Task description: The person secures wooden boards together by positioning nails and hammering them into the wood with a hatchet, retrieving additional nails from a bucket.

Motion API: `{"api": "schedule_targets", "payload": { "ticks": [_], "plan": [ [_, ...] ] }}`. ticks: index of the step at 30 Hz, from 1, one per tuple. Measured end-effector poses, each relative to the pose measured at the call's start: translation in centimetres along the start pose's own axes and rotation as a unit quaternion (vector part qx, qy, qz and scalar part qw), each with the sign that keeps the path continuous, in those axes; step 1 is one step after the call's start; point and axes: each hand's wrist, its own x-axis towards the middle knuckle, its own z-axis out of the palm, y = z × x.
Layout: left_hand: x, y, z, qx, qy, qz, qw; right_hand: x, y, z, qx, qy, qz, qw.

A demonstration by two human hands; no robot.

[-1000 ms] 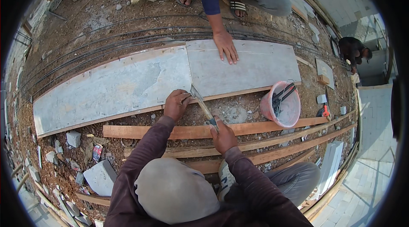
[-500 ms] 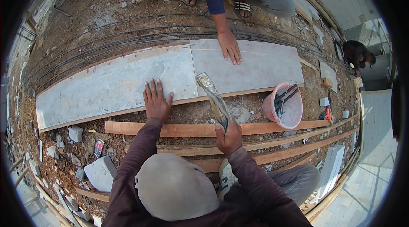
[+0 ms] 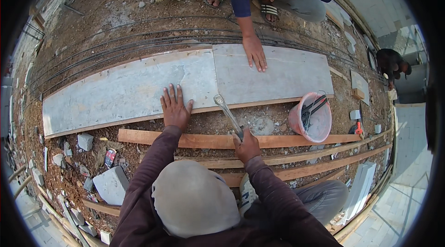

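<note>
A long grey-faced panel [image 3: 125, 91] lies on the ground, butted against a second, darker grey panel [image 3: 287, 71] on its right. My left hand [image 3: 176, 110] rests on the left panel near its near edge, fingers spread. In my right hand [image 3: 246, 145] is the handle of a hammer [image 3: 229, 114]. The hammer's head is over the near edge, close to the seam between the panels; whether it touches cannot be made out. Across from me, a co-worker's hand [image 3: 254, 53] presses flat on the right panel.
A pink bucket [image 3: 295, 119] holding dark-handled tools stands at the right panel's near edge. Wooden planks [image 3: 199, 141] lie crosswise before me. Thin steel bars [image 3: 153, 37] run behind the panels. A concrete block [image 3: 110, 186] sits lower left. Another person [image 3: 390, 60] bends at far right.
The hammer has swung down, its head now lower and closer to the panel's near edge. My left hand stays on the panel. The whole view has shifted slightly.
</note>
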Motion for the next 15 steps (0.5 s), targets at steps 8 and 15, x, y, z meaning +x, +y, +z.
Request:
{"api": "schedule_targets", "payload": {
  "ticks": [8, 15],
  "plan": [
    [-0.2, -0.8, -1.0, -0.002, -0.020, -0.009, 1.000, 3.4, -2.0, -3.2, -0.015, -0.108, 0.030, 0.994],
    [0.5, 0.0, -0.3, 0.005, -0.040, -0.014, 0.999, 2.7, 2.1, 0.5, -0.134, -0.256, 0.200, 0.936]
  ]
}}
